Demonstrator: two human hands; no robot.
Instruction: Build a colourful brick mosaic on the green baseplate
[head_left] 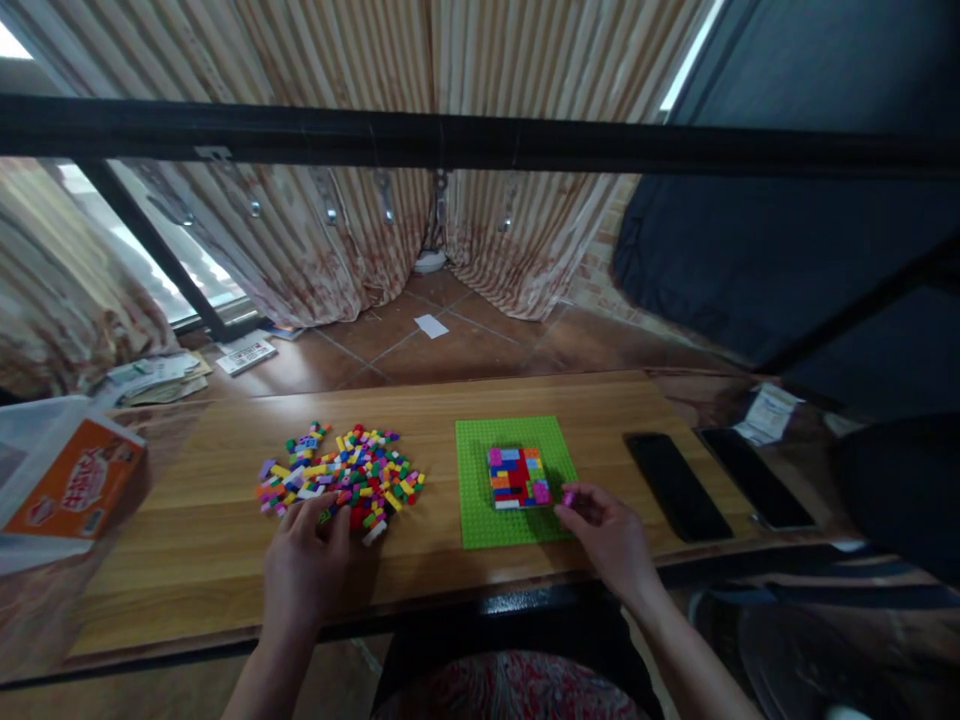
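In the head view a loose pile of small coloured toy bricks (367, 465) lies on the left half of the wooden table. My left hand (304, 555) is at the pile's near edge, its fingers curved down and apart among the bricks. A green baseplate (472, 525) lies right of the pile. On it stands a square block of joined multicoloured bricks (517, 478), with a white brick along its near side. Just right of this block, above the plate's right edge, my right hand (611, 535) pinches a small purple brick (569, 497) between thumb and fingertips.
Two black phones (679, 487) lie at the table's right end. A plastic tub with an orange label (79, 480) stands on the left. Beyond the wooden table (420, 570), a dark metal bar (480, 140) crosses before striped curtains (337, 60). Papers (157, 378) lie at the far left.
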